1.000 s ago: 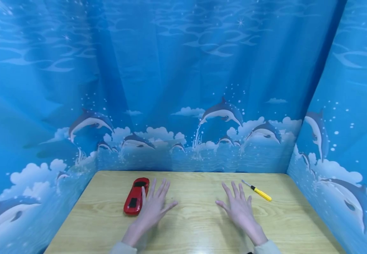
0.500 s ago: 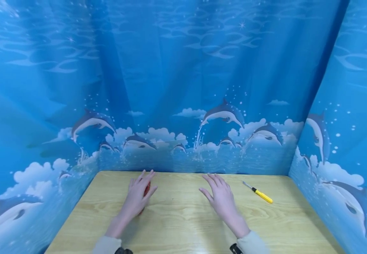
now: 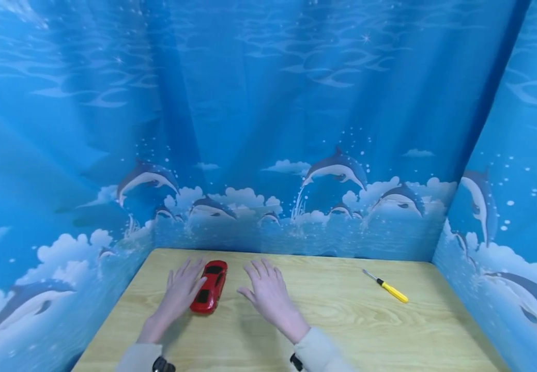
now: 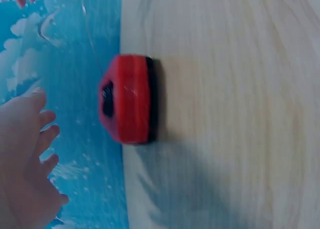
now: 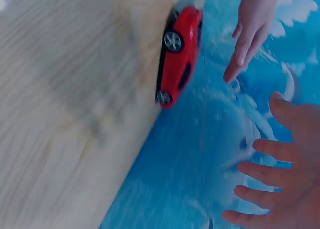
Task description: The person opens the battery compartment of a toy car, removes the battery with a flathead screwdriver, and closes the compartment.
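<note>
A red toy car point(image 3: 213, 289) with black windows rests on the wooden table, left of the middle in the head view. My left hand point(image 3: 181, 289) is spread beside its left side, the thumb overlapping the car in this view. On the car's other side my right hand point(image 3: 270, 294) hovers with straight, parted fingers, a gap away from it. Both hands hold nothing. The left wrist view shows an end of the toy car point(image 4: 131, 99); the right wrist view shows the wheeled side of the toy car point(image 5: 180, 59), with both hands off it.
A screwdriver point(image 3: 391, 290) with a yellow handle and a thin metal shaft lies at the right of the wooden table point(image 3: 356, 330). Blue curtains point(image 3: 268, 129) printed with dolphins stand along the table's back and sides.
My left hand crosses from the car's right side, over it, to its left side. The right hand shifts left toward the car. The head view turns slightly right; the screwdriver stays put.
</note>
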The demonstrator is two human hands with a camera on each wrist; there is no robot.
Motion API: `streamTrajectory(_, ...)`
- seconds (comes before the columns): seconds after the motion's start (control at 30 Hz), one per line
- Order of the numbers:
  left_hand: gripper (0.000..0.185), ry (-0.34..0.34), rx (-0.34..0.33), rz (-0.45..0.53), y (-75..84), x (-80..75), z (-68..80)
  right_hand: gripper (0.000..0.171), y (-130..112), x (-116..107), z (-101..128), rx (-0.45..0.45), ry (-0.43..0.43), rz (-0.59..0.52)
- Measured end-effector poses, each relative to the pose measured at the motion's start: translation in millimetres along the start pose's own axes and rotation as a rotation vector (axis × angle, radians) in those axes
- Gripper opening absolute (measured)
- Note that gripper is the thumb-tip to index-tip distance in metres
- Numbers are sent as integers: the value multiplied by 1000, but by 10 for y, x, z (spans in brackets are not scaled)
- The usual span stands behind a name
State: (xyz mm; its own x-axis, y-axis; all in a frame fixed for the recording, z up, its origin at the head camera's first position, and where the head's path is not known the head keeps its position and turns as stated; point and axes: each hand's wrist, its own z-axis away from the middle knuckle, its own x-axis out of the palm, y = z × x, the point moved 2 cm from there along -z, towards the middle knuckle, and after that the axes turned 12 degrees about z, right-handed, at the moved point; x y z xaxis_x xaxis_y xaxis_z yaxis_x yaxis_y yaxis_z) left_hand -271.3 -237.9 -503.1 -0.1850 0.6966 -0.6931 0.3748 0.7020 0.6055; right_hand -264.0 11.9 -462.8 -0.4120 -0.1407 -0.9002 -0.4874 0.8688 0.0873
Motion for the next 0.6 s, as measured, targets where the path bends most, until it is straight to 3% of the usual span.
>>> streamTrajectory(0.27, 54, -85, -28, -60, -217, 58, 105, 66, -411, 299, -160, -64, -117, 129)
streamTrajectory(0.43, 59, -178, -86, -76, -271, 59, 127, 66, -594, 440, -225, -86, -190, 184)
streamTrajectory(0.6, 59, -217, -99, -49, -298, 55, 138, 66, -738, 584, -286, -92, -270, 242)
